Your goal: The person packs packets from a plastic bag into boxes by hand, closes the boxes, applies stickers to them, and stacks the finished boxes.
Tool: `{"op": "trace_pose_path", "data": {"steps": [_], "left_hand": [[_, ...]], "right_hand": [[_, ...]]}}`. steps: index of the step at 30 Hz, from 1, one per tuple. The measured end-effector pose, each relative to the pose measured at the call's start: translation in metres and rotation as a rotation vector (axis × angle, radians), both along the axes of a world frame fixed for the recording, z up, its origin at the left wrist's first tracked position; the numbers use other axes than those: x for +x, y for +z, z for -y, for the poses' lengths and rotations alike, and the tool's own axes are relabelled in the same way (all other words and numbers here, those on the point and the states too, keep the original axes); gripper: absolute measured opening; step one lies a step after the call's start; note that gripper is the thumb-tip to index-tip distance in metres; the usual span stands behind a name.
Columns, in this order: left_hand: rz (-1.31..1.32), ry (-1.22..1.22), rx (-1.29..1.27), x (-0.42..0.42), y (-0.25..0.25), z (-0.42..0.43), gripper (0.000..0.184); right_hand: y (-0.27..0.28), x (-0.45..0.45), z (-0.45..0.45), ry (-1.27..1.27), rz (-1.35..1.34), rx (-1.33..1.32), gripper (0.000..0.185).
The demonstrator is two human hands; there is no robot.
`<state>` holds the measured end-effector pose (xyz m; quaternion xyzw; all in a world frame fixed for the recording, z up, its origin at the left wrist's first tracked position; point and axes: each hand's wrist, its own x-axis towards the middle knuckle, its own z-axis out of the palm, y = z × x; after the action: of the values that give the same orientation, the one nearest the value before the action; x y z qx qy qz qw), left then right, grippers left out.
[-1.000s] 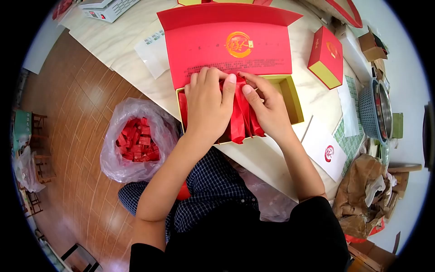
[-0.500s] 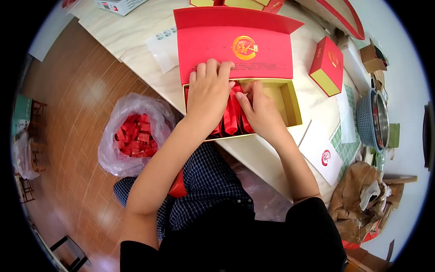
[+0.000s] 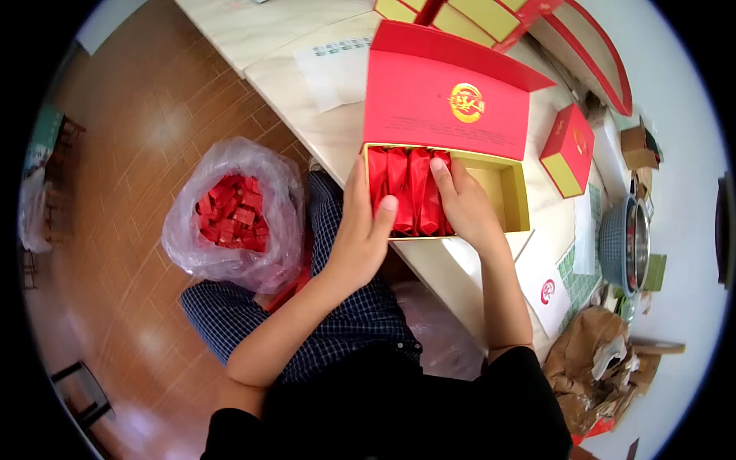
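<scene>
An open red gift box with a yellow-lined tray sits at the table's edge, its lid raised at the back. Several shiny red packets stand side by side in the tray's left part; its right part shows bare yellow lining. My left hand grips the box's left end, fingers along the outer wall and thumb over the front corner. My right hand reaches into the tray, closed against the rightmost packet with the thumb on its upper end. The right fingertips are partly hidden.
Beside my legs stands a clear plastic bag of small red packets. A closed red box, white card, paper sheet, blue basket and stacked boxes surround the work. Crumpled brown paper lies right.
My left hand has left the packets' tops for the box's left end, uncovering the packets. My right hand stays at the rightmost packet. The whole view has shifted, so the box appears farther right.
</scene>
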<state>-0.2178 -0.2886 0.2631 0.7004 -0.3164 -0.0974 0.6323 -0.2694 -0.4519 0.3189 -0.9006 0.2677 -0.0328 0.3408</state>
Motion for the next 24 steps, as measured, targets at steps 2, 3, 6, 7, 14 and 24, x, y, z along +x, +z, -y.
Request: {"op": "trace_pose_path", "data": {"steps": [2,3,6,7,14,24], "left_hand": [[0.012,-0.003,0.005,-0.001,0.000,0.000,0.061],[0.004,0.016,-0.007,0.000,-0.001,-0.001,0.061],[0.021,0.020,0.067,0.000,-0.007,-0.002,0.067],[0.015,0.023,0.058,-0.001,-0.009,-0.003,0.067],[0.571,0.045,0.326,0.010,0.026,-0.006,0.072],[0.844,-0.190,0.416,0.022,0.014,0.002,0.068]], "right_hand": [[0.002,0.005,-0.002,-0.012,-0.056,0.037,0.059],[0.001,0.008,-0.003,0.006,-0.063,0.025,0.059],[-0.010,0.012,-0.009,0.031,-0.068,-0.172,0.058],[-0.013,0.012,-0.007,0.044,-0.064,-0.244,0.056],[-0.015,0.012,-0.002,0.088,-0.173,-0.622,0.052],[0.002,-0.006,0.028,-0.178,0.004,0.110,0.059]]}}
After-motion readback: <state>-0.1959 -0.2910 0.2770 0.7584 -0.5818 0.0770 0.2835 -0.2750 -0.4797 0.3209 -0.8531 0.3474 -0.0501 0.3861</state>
